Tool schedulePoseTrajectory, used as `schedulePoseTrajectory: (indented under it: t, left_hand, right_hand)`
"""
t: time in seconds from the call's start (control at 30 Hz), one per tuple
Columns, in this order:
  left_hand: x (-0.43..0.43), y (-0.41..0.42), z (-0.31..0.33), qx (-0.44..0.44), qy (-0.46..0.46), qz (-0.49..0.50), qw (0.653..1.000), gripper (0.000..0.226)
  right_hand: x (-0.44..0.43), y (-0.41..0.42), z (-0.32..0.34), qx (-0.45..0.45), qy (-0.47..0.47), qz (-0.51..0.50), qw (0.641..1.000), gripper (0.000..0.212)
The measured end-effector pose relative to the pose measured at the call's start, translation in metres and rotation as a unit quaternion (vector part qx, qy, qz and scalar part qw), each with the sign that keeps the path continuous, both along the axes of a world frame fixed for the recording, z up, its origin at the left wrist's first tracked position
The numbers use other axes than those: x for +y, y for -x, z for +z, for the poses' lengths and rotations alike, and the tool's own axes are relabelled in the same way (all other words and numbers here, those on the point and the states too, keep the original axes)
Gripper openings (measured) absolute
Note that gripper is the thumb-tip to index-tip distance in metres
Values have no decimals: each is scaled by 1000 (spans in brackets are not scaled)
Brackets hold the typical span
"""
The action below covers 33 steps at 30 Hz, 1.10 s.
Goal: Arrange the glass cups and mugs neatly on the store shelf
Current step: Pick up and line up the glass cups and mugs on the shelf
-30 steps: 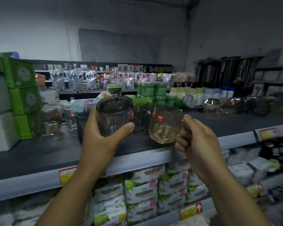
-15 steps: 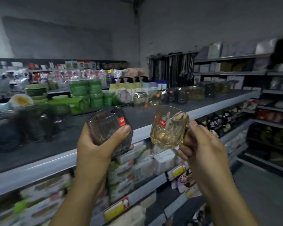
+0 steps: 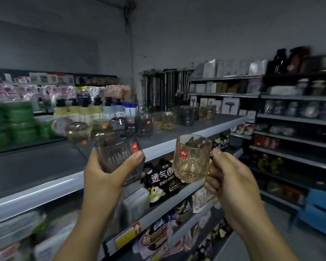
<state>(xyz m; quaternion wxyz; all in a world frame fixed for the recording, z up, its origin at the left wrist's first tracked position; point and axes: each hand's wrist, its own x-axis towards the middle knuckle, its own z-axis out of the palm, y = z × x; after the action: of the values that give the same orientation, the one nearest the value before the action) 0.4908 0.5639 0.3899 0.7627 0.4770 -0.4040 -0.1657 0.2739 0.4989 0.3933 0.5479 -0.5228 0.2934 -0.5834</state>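
Note:
My left hand [image 3: 104,178] grips a smoky grey ribbed glass cup [image 3: 115,155] with a red label, tilted, in front of the shelf edge. My right hand [image 3: 231,178] holds an amber textured glass mug [image 3: 191,157] by its handle, upright, also off the shelf. On the dark top shelf [image 3: 36,166] behind them stands a row of glasses: amber round cups [image 3: 78,131], grey cups [image 3: 143,125] and further amber mugs [image 3: 166,120] toward the far end.
Green tubs [image 3: 17,121] and pump bottles [image 3: 94,110] fill the back of the shelf. Packaged goods sit on lower shelves [image 3: 158,178]. Another shelving unit [image 3: 297,117] with boxes stands at right, and a blue crate [image 3: 320,210] is on the floor.
My view has swung right along the aisle. Both hands carried the cup and mug away from the shelf top and now hold them in front of its edge.

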Motion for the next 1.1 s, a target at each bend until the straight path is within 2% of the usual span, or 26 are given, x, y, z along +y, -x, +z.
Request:
schedulePoseTrajectory:
  t: [0.1, 0.27, 0.4, 0.57, 0.77, 0.9, 1.1]
  left_hand:
    - [-59, 26, -6, -18, -5, -16, 1000, 75]
    - [-149, 49, -8, -71, -15, -42, 996, 70]
    - [-217, 41, 6, -97, -8, -35, 995, 56]
    - [-289, 34, 20, -120, 12, 10, 993, 53]
    - [-344, 28, 13, -147, -37, 57, 987, 57]
    - [-372, 29, 8, -150, -57, 116, 980, 56]
    - [-408, 40, 17, -136, -69, 198, 968, 56]
  right_hand:
    - [-46, 26, -5, 5, 4, -5, 1000, 34]
    - [-129, 42, -8, 3, 3, -15, 1000, 44]
    - [-200, 34, 6, 17, 10, -24, 1000, 43]
    - [-287, 20, 23, 56, 34, -38, 997, 40]
    - [-385, 6, 25, 97, 19, 29, 995, 30]
    - [-445, -3, 28, 102, 2, 79, 992, 36]
    - [-514, -17, 26, 146, 20, 190, 971, 35]
